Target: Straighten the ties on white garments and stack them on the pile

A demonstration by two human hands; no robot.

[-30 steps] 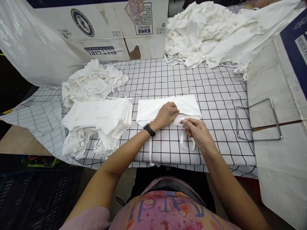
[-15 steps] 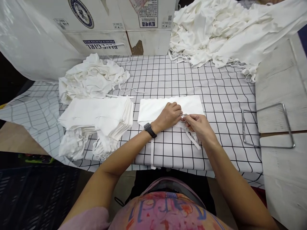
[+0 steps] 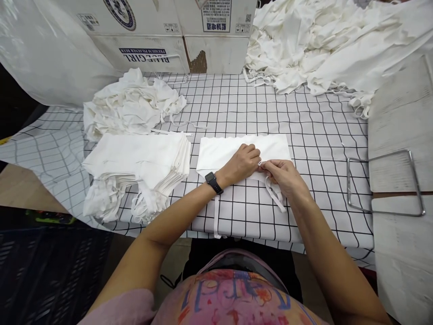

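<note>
A white garment piece (image 3: 219,153), flat and folded with thin straps, lies on the checked cloth in front of me. My left hand (image 3: 244,161), wearing a black watch at the wrist, rests on it with curled fingers, its fingertips at the strap near the garment's lower edge. Thumb and forefinger of my right hand (image 3: 280,174) pinch the white strap (image 3: 260,164) at what looks like a small slider or ring, close against the left fingertips. A loose strap end (image 3: 276,201) hangs below the right hand; another strap (image 3: 216,216) trails toward the table's front edge.
Left of the garment is a neat stack of similar white pieces (image 3: 135,153), with a crumpled white heap (image 3: 128,108) behind. A larger heap (image 3: 324,49) fills the back right. Cardboard boxes (image 3: 216,54) stand behind; a bent metal frame (image 3: 421,189) leans by cardboard (image 3: 395,135) at right.
The view has shifted slightly. My hands stay together at the strap, with only small finger movement; the garment and the stack lie as before.
</note>
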